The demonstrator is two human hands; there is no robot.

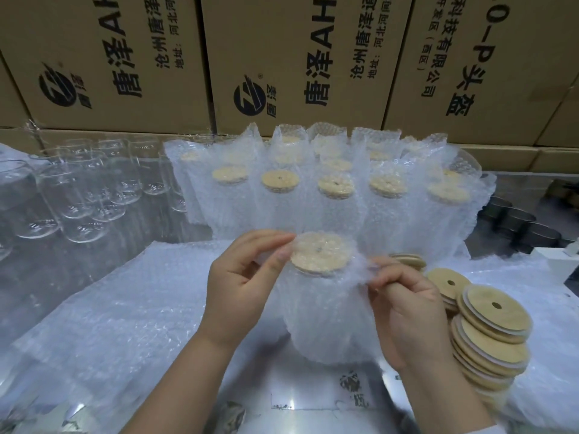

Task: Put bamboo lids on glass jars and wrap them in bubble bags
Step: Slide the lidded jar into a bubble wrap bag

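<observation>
**Wrapping of one lidded jar.** The jar (316, 292) stood upright on the table (307, 388) at centre view, inside its bag (338, 336). Its lid (321, 256) was seated and showed through the bubble film. The left hand (247, 286), at the jar's 9 o'clock, pinched the bag's upper edge between thumb and forefinger. The right hand (404, 308), at 3 o'clock, pinched the opposite edge, with its remaining fingers curled.

Wrapped jars (338, 189) stood in rows at 12 o'clock and bare jars (78, 189) at 10 o'clock. Spare lids (488, 333) were stacked at 4 o'clock, and flat bags (109, 308) lay at 8 o'clock. Cartons (282, 57) formed the backdrop.

*Handling.*
- The glass was probably rigid, brittle and the heaviest part of the package.
- The film was soft, light and likely slippery against the glass.
- The lid may only have rested in the mouth.
- A lift by the film's edges or by the lid would therefore risk the jar sliding out.
- The safer hold was judged to be around the body, below the shoulder and through the film.
</observation>
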